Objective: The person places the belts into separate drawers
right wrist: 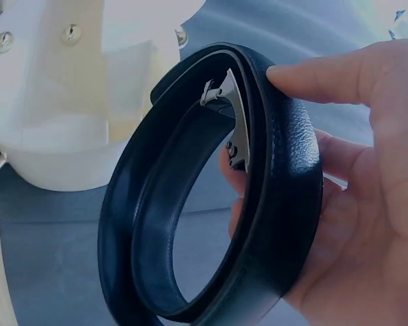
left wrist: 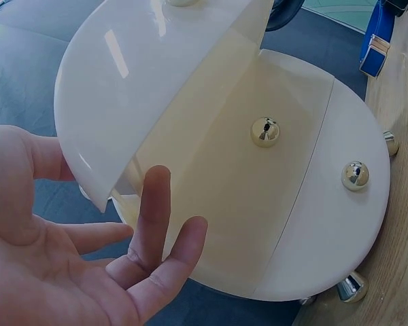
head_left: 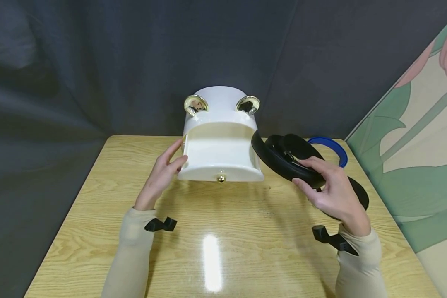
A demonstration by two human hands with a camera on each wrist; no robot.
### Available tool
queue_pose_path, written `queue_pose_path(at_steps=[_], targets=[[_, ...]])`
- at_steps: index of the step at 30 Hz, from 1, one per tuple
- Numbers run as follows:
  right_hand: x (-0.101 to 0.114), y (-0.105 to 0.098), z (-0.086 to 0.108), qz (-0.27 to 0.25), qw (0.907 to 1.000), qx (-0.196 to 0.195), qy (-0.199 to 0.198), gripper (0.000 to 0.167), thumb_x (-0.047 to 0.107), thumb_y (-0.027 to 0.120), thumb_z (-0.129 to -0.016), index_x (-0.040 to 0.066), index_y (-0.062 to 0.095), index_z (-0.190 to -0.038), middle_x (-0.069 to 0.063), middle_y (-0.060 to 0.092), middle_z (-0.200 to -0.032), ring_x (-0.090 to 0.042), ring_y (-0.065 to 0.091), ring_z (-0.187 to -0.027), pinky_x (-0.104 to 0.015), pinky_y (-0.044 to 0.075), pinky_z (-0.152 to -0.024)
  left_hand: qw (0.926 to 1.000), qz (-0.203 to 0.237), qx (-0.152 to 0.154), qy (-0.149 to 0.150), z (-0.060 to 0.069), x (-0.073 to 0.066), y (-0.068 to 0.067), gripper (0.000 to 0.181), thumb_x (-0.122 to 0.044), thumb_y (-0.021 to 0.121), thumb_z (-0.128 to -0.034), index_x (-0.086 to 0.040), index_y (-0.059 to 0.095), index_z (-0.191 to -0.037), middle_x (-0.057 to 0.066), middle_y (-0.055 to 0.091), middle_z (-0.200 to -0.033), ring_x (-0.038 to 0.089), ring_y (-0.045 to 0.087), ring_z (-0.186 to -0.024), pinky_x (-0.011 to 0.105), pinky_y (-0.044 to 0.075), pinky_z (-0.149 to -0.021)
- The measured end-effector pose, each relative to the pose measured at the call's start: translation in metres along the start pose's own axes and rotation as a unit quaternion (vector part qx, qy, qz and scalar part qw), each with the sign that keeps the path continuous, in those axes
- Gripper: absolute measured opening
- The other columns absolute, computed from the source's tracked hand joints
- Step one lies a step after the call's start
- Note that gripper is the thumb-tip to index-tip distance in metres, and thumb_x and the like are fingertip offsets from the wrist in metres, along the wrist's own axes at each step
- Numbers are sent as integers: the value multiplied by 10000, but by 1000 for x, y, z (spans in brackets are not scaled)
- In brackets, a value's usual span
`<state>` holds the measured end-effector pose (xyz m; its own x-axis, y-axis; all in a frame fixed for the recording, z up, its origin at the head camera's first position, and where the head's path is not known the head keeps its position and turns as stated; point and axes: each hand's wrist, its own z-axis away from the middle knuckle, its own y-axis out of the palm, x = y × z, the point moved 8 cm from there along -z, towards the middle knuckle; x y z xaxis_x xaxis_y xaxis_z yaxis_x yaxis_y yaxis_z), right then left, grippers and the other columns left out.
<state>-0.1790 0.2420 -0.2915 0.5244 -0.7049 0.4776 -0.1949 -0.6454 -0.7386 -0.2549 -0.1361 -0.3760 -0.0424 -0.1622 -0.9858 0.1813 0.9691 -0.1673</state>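
Observation:
A coiled black leather belt is in my right hand, the thumb on one side and fingers on the other. Its metal buckle shows inside the coil in the right wrist view. The belt hangs just right of a white rounded box with gold ear-like discs. The box's front compartment stands open, and a gold knob sits on its lower front. My left hand rests at the box's left edge, fingers extended and spread in the left wrist view.
A blue belt with a metal buckle lies at the table's back right. Another black curved thing lies partly behind my right hand. The wooden table meets a dark curtain behind; a patterned cloth hangs at right.

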Motion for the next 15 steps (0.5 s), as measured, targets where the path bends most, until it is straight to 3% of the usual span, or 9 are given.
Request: queue_pose_path(at_steps=[9,15], targets=[[19,2,-8,-206,9990,95,-389,349,43,819,-864,150,763,-1192,73,734,-1057,-56,564,-815,-175,460,-627,10000,-53,18,14,-1,1,0,647,-293,513,-1122,-233,254,-1712,52,166,-1795,120,676,-1042,253,563,-877],[30,2,-14,-249,9981,161,-531,340,41,831,-854,154,759,-1166,88,714,-1028,-62,550,-764,-200,433,-577,10000,-42,11,-10,-2,1,-1,647,-295,513,-1123,-238,251,-1712,45,163,-1796,113,670,-1059,248,559,-889]])
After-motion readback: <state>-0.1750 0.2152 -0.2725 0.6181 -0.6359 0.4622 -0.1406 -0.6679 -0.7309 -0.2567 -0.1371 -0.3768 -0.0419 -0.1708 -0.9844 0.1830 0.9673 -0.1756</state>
